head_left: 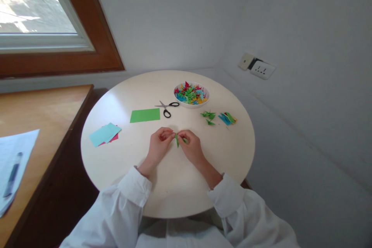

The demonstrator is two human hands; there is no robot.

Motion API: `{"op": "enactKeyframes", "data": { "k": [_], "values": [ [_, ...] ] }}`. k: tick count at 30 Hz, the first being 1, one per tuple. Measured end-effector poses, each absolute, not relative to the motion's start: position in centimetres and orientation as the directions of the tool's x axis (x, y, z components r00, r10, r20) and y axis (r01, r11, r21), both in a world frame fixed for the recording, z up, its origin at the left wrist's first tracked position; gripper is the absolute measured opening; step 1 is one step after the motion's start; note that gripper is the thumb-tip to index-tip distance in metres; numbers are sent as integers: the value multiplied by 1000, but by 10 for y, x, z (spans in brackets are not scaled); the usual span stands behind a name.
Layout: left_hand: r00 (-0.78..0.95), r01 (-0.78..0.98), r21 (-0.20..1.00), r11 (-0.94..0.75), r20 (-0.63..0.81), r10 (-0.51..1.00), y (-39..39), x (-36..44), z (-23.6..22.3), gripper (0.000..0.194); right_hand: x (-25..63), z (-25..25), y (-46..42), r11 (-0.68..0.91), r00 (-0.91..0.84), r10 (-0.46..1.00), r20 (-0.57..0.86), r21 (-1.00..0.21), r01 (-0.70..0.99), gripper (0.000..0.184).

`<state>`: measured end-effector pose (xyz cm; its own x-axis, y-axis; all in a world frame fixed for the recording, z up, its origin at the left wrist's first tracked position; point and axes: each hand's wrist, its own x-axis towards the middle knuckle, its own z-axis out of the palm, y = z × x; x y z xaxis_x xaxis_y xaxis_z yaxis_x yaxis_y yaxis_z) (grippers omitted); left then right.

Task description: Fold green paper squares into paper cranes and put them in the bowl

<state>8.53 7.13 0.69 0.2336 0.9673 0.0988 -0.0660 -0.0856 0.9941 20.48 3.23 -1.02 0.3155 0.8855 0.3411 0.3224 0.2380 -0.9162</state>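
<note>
On my table (174, 197), the bowl (207, 100) stands at the back. Scissors (164, 106) lie left of it, then the green sheet (145, 115); the folded birds (209, 115) lie before it, to the right.

The person wears 1 loose white shirt (180, 236) with 2 long, creased sleeves, each ending in a wide cuff (135, 186). Past the near edge of the table (174, 201), 1 vertical line marks the shirt's front. The left hand (162, 141) and right hand (190, 145) are bare.
</note>
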Motion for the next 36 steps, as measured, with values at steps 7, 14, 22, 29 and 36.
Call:
{"op": "enactKeyframes", "data": {
  "k": [7,14,22,29,36],
  "values": [
    [229,-56,996,-75,86,970,70,84,10,19,206,-11,33,241,327,876,354,-910,337,7],
    [160,-81,991,-110,122,980,70,84,10,20,207,-9,32,256,363,837,409,-880,401,7],
    [27,-88,985,-148,151,988,71,83,9,22,207,-7,28,175,323,885,336,-882,437,14],
    [121,21,971,-238,234,965,72,82,8,23,210,-2,28,235,327,853,408,-858,457,11],
    [357,178,874,-452,371,857,74,76,9,27,217,-2,27,286,260,863,433,-844,453,9]
  ]
}}
